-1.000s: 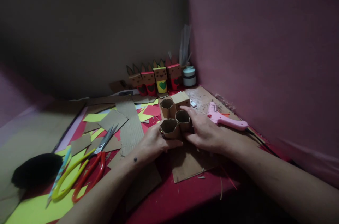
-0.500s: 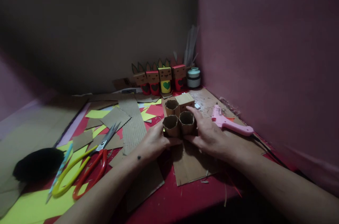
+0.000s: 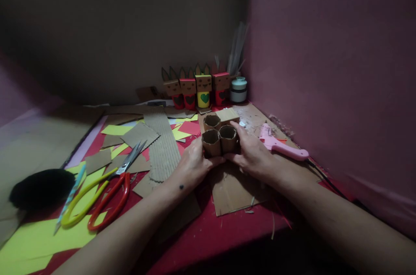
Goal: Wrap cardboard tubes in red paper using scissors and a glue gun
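Observation:
Three open-topped cardboard tubes stand upright, clustered together in front of me. My left hand (image 3: 191, 162) is wrapped around the front left cardboard tube (image 3: 211, 144), its thumb along the near side. The front right cardboard tube (image 3: 228, 140) is gripped by my right hand (image 3: 251, 153), with the index finger near the rim and the thumb in front. Behind them stands the back cardboard tube (image 3: 212, 122), beside a small cardboard box (image 3: 228, 114). A flat cardboard piece (image 3: 235, 197) lies on the table just below the hands.
Scissors (image 3: 125, 166) with yellow and red handles, a pencil (image 3: 69, 199) and paper scraps lie to the left. A pink glue gun (image 3: 282, 147) with a cord rests at right. Several cardboard figures (image 3: 203, 88) and a pale jar (image 3: 238, 89) stand at the back.
My view has shifted slightly, so most things sit a little higher in the picture. Both hands still hold the front tubes, which look pressed close together.

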### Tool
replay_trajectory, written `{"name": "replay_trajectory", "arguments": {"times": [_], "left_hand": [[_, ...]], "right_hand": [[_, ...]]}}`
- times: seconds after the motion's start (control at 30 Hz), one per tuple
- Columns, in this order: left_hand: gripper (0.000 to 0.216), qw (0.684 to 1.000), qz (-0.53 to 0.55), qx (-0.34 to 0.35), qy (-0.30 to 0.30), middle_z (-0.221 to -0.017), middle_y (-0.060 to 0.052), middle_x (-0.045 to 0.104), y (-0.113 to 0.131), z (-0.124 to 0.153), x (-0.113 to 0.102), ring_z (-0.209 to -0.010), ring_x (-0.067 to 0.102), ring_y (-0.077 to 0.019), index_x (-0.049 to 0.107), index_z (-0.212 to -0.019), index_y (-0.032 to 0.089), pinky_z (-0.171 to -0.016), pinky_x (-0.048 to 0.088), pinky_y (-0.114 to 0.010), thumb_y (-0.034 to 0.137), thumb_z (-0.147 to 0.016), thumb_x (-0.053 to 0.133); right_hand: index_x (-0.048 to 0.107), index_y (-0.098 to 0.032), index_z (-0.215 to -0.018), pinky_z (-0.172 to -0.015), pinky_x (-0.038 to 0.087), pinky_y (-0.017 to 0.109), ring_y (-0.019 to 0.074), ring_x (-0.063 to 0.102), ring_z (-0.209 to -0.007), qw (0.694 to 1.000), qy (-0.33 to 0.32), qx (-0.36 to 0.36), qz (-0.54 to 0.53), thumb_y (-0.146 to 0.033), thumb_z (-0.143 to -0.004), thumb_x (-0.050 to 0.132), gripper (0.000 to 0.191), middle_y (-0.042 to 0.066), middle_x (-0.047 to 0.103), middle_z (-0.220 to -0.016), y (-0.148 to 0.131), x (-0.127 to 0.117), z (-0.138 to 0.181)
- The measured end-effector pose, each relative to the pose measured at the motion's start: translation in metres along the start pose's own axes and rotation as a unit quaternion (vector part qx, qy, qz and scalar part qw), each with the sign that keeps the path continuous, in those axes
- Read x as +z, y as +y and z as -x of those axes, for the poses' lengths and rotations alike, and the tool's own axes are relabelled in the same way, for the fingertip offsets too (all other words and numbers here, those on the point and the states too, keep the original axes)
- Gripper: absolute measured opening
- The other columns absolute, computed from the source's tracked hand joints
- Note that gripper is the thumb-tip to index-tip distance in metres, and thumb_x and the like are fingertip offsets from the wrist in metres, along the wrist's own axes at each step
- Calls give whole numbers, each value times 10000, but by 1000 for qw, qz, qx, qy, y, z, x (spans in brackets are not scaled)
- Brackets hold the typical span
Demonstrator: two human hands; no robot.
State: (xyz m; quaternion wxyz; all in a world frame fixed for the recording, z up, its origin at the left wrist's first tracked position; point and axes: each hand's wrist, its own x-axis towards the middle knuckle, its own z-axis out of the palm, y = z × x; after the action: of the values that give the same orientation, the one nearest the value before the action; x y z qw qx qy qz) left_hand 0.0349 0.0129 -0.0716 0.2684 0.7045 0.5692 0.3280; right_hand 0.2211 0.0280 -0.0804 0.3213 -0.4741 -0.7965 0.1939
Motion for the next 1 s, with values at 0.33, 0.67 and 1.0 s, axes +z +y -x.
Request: {"name": "replay_trajectory", "arguments": {"times": [0.33, 0.67, 1.0], "left_hand": [[517, 999, -7, 17, -35, -1082, -82, 664, -1, 0, -6, -982, 632, -305, 544, -1109, 211, -804, 507, -417, 262, -648, 772], [537, 989, -80, 121, 30, -1106, -66, 629, 27, 11, -39, -873, 605, -213, 551, -1193, 216, -704, 498, -341, 317, -717, 780], [279, 949, -211, 230, 40, -918, -8, 732, 39, 2, -45, -883, 571, -204, 717, -1059, 254, -778, 462, -334, 114, -858, 585]], "right_hand": [[378, -107, -1373, -954, 478, 464, 321, 569, -1151, 996, 20, -37, -74, -230, -701, 745, 775, 178, 575, -1279, 6, 2, -1], [423, -165, -1352, -835, 535, 412, 265, 644, -965, 995, 23, -31, -92, -155, -692, 687, 710, 106, 655, -1132, 2, -8, 2], [299, -79, -1458, -743, 546, 415, 261, 644, -836, 997, -20, 2, -73, -105, -677, 655, 859, 163, 647, -1093, 6, 0, 1]]}}
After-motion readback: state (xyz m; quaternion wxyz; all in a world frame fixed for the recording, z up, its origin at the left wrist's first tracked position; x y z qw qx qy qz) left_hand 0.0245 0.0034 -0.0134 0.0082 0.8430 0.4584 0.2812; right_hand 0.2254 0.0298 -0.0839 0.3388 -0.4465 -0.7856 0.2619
